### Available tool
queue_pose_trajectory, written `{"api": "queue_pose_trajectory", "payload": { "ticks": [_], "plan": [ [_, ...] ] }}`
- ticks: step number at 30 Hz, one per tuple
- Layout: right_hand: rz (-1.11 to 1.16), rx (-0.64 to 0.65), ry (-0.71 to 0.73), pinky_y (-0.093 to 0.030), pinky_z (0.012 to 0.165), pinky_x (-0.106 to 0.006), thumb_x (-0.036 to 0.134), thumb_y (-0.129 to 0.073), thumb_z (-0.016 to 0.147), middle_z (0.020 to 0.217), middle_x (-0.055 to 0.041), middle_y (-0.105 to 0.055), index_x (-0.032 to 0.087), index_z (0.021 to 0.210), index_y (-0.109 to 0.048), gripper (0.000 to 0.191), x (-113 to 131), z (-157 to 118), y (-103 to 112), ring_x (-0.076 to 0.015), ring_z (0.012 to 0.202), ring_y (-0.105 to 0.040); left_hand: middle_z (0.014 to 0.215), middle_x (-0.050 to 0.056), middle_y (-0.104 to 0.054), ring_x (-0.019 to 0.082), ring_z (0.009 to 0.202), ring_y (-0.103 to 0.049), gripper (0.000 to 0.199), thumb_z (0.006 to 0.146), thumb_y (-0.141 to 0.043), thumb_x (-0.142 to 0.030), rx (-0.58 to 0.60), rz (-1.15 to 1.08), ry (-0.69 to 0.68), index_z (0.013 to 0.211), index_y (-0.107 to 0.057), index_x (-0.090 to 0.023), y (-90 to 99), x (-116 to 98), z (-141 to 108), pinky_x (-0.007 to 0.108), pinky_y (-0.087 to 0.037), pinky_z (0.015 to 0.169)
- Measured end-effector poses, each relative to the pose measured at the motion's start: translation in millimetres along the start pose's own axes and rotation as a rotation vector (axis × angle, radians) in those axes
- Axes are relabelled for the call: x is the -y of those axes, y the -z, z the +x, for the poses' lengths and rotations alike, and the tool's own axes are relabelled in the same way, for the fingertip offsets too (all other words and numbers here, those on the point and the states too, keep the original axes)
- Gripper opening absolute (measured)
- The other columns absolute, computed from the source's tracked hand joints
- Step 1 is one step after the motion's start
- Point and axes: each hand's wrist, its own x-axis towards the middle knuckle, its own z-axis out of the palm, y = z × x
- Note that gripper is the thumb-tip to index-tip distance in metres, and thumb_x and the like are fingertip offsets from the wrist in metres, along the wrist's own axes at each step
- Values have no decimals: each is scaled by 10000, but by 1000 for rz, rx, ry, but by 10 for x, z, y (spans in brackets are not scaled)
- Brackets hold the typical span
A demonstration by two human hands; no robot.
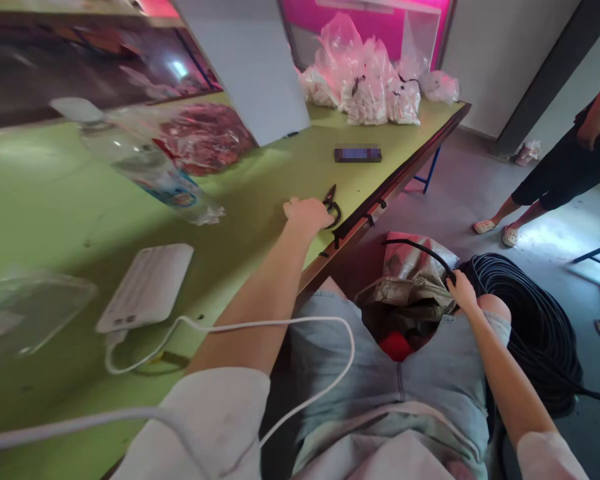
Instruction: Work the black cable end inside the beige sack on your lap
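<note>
L hand [309,215] is ctr frame on the green tabletop [260,193], fingers bent, right at the handles of the black scissors [333,200]; can't tell if it's closed on them. Scissors' tip points up, one handle loop showing near the table edge. R hand [463,293], right of ctr, pinches a black cable length [425,250] over the R thigh, free end reaching left above a silvery bag [420,257]. Black cable coil [530,333] is on the floor, lower right. White pwr bank [147,287] w/ white cord [275,323] plugged in sits left of ctr; clear plastic bottle [145,167] lies upper left, next to a bag w/ reddish-brown contents [207,137]. Clear bags w/ small white pcs [367,93] are grouped at top, just right of ctr. Another person [555,160] stands upper right, face out of frame.
</note>
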Motion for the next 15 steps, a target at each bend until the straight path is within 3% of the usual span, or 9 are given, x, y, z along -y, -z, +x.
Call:
{"api": "queue_pose_trajectory", "payload": {
  "ticks": [3,5,7,11,15],
  "plan": [
    [89,146,-11,-469,864,-309,206,-610,955,1205,-153,-713,161,1364,-607,411,107,15,-175,-263,1046,-681,1172,257,-728,449,1137,-653,687,598,-758,-579,126,21,-63,1107,-765,-118,58,9,31,463,-543,914],
    [224,203,7,-472,847,-308,294,-615,974,1088,-120,-742,161,1280,-662,337,185,-11,-252,-257,1003,-683,1109,234,-748,429,1068,-689,614,558,-779,-543,177,39,-100,1026,-783,-145,68,43,18,434,-556,871],
    [389,166,6,-479,805,-307,427,-569,998,938,-91,-737,149,1132,-709,339,249,-35,-255,-247,923,-676,1095,235,-749,433,1059,-700,555,525,-798,-501,209,50,-120,960,-784,-157,56,78,-2,429,-558,861],
    [684,37,-50,-461,633,-297,659,-430,987,661,-24,-606,153,993,-714,579,276,-155,-45,-207,666,-591,1100,250,-747,478,1084,-694,400,503,-766,-422,208,57,-111,817,-748,-175,52,113,-18,476,-552,873],
    [910,-33,-7,-428,548,-293,727,-443,957,646,1,-548,168,1008,-700,617,186,-609,209,-174,560,-514,914,175,-770,391,969,-727,301,567,-664,-485,238,-107,-234,685,-637,-209,82,74,-221,419,-569,810]
  ]
}}
